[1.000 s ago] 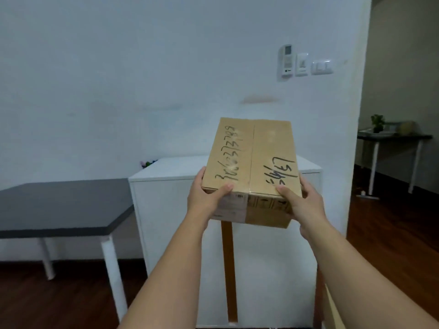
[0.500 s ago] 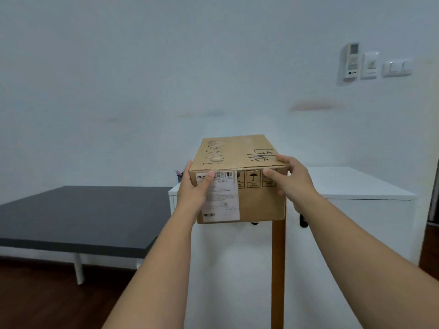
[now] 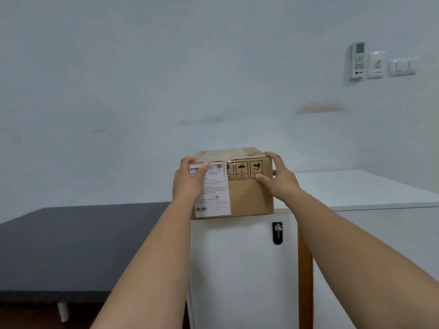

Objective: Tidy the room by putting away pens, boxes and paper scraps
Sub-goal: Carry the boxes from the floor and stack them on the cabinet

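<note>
Our left hand (image 3: pixel 188 180) and right hand (image 3: pixel 276 176) grip the cardboard box (image 3: pixel 247 193) at its two near top corners, thumbs on the labelled front, fingers curled over the top. A second ago we carried it tilted in the air; now it is level, its base at the front left edge of the white cabinet (image 3: pixel 356 191), seemingly landing there. We judge this box nearly put away, needing only a push inward and release. A dark table (image 3: pixel 83 245) stands beside the cabinet, a lock (image 3: pixel 277 232) on its door, switches (image 3: pixel 401 66) on the pale wall
</note>
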A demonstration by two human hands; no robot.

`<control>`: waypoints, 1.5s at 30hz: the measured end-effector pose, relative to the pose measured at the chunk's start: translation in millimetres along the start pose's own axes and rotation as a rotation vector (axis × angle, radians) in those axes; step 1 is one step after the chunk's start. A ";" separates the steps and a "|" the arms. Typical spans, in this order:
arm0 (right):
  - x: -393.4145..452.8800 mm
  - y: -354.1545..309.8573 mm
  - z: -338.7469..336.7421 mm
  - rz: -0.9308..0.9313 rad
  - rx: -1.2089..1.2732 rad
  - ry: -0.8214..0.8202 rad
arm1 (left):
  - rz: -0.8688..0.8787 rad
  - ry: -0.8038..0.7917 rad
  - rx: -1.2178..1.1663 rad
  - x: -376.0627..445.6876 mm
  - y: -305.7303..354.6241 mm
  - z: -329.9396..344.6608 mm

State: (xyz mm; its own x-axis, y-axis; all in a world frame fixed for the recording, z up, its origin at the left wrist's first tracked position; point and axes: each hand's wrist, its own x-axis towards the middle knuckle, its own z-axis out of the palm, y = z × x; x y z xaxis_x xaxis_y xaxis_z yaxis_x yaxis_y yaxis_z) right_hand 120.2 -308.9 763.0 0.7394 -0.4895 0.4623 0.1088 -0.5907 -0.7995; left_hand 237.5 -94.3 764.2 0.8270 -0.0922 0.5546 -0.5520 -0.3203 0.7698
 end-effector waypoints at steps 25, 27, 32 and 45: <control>137.9 33.0 103.3 0.037 -0.082 0.099 | -0.007 -0.121 0.059 152.2 -83.5 41.4; 141.7 34.6 104.7 0.037 -0.081 0.110 | 0.007 -0.121 0.057 156.0 -86.3 43.2; 139.0 37.1 104.3 0.101 -0.002 0.076 | -0.029 -0.135 0.060 153.5 -84.8 45.1; 10.0 83.0 -86.5 0.349 -0.022 0.179 | 0.121 -0.184 -0.082 -14.3 63.0 152.0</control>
State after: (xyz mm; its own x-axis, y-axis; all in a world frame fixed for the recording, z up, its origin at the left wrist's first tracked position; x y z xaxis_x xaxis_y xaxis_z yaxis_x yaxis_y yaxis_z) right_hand 79.2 -418.4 734.5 0.6013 -0.7665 0.2257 -0.1443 -0.3820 -0.9128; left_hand 207.2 -256.5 756.8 0.7554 -0.2976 0.5837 -0.6492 -0.2193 0.7283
